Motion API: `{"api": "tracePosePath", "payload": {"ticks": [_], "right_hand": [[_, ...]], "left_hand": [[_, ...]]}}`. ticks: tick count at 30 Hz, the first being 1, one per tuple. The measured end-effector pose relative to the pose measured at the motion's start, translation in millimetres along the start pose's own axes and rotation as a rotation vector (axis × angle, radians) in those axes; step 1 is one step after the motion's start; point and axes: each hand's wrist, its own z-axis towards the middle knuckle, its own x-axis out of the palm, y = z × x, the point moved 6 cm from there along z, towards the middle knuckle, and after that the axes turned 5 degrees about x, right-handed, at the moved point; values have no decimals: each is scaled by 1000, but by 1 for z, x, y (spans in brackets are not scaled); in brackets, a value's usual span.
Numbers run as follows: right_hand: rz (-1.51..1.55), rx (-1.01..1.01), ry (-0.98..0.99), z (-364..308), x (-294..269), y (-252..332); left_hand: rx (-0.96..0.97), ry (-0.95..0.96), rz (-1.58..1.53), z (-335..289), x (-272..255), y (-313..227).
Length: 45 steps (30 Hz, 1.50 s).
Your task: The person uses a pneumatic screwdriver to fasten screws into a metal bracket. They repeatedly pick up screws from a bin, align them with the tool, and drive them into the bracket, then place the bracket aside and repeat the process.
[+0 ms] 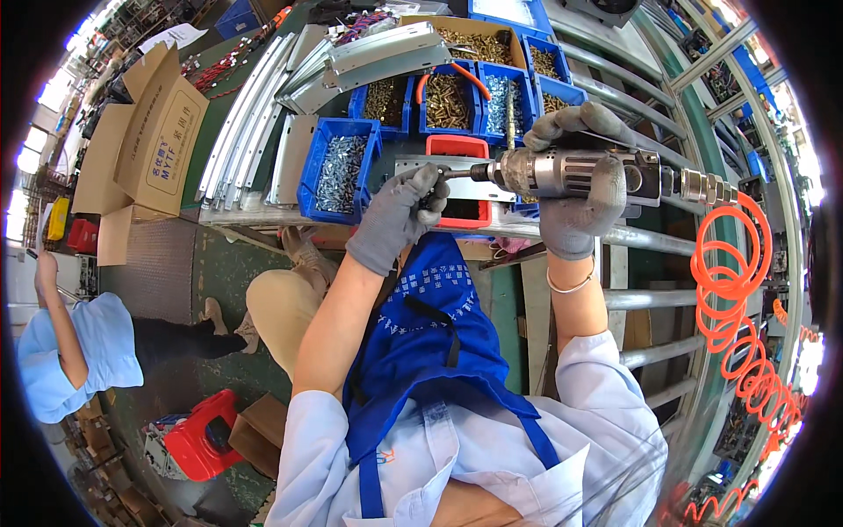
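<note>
My right hand (571, 230), in a grey glove, is wrapped round the body of a silver air screwdriver (559, 172) lying level, its bit toward the left. An orange coiled air hose (729, 277) runs from the connector at its right end. My left hand (392, 220), gloved too, is closed with its fingertips at the tip of the bit (463, 173); what it pinches is too small and hidden to name. Below the tool are a red bin (457, 146) and a pale metal strip (410, 164), both partly covered by hands and tool.
Blue bins hold silver screws (342, 167) and brass-coloured screws (446, 101). Long metal strips (250, 123) lie left of them. A metal roller rack (650, 237) stands at right. An open cardboard box (162, 145) is at left, with a person in light blue (83, 356) nearby.
</note>
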Motion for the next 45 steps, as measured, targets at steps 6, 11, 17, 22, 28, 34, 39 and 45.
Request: {"api": "tracePosePath", "payload": {"ticks": [6, 11, 17, 22, 28, 34, 39, 45], "right_hand": [[-25, 9, -30, 2, 3, 0], [109, 73, -2, 8, -6, -5], [-44, 64, -189, 15, -29, -24], [-183, 100, -226, 17, -46, -55], [-246, 111, -182, 21, -45, -59], [-290, 119, -138, 20, -29, -61], [-182, 126, -71, 23, -14, -75], [-198, 104, 3, 27, 21, -85]], "left_hand": [[-18, 37, 261, 0, 3, -9], [-43, 200, 338, 3, 12, -13], [571, 1, 1185, 15, 28, -27], [606, -194, 1628, 15, 28, -13], [732, -599, 1139, -41, -11, -19], [264, -742, 320, -47, -54, 18], [432, -609, 649, -19, -39, 10], [412, -545, 948, -23, -23, 11]]}}
